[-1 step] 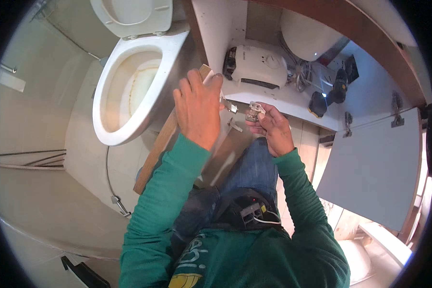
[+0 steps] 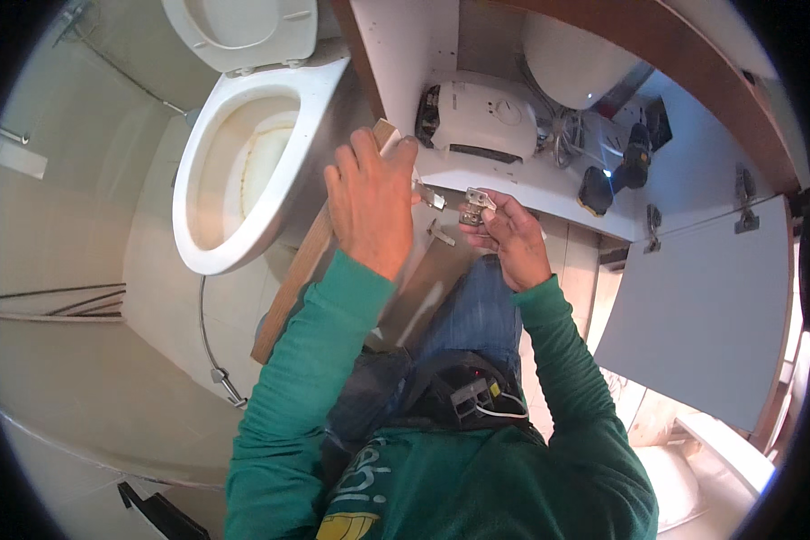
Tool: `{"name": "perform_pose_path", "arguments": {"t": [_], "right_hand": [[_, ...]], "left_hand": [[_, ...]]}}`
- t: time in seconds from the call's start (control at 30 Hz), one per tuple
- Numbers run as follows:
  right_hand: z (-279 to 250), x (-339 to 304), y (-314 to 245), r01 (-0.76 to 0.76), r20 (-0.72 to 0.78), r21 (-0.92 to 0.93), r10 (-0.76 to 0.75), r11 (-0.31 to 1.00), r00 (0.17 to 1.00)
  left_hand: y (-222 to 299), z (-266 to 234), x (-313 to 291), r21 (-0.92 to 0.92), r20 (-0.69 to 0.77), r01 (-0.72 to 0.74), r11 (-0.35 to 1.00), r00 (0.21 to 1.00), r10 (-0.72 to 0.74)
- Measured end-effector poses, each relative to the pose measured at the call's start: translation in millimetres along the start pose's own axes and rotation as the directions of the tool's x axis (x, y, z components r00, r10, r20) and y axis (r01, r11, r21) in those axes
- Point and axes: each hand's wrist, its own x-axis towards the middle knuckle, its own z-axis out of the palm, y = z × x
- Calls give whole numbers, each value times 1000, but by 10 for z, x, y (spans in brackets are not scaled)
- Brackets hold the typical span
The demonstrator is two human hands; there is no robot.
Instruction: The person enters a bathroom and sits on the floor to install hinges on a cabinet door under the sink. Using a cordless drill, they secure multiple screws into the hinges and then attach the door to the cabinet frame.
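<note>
My left hand [image 2: 369, 202] is closed over the upper end of a loose cabinet door [image 2: 294, 292] with a brown wood-look edge, which leans upright and slanted in front of me. A metal hinge arm [image 2: 431, 196] sticks out from the door just right of my left fingers. Slightly lower, a second metal hinge part [image 2: 439, 234] shows on the door's face. Pinched between the thumb and fingers of my right hand [image 2: 517, 247] is a silver cabinet hinge [image 2: 474, 205]. It is held close to the first hinge arm, with a small gap between them.
A white toilet [image 2: 189, 193] stands at the left, lid up, with a spray hose [image 2: 203, 333] below it. Inside the cabinet ahead are a white heater [image 2: 481, 117], coiled cables [image 2: 562, 139] and a cordless drill [image 2: 637, 160]. Another cabinet door [image 2: 697, 315] hangs open on hinges at the right.
</note>
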Motion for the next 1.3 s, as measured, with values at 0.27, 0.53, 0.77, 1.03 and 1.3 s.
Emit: {"name": "perform_pose_path", "arguments": {"t": [0.27, 0.53, 0.77, 1.03, 1.3], "right_hand": [[-68, 132, 123, 107, 1, 29, -107, 994, 994], [-49, 302, 219, 63, 8, 254, -68, 965, 998], [-189, 254, 281, 144, -51, 175, -137, 974, 989], [-246, 192, 300, 184, -20, 130, -182, 974, 983], [-267, 208, 282, 143, 27, 67, -145, 988, 989]], "left_hand": [[278, 200, 112, 131, -6, -83, 988, 996, 85], [540, 289, 132, 88, 28, -151, 985, 988, 149], [704, 309, 116, 121, 61, -142, 982, 989, 136], [737, 315, 115, 154, 71, -150, 977, 988, 140], [746, 344, 95, 196, 63, -164, 967, 986, 154]]}}
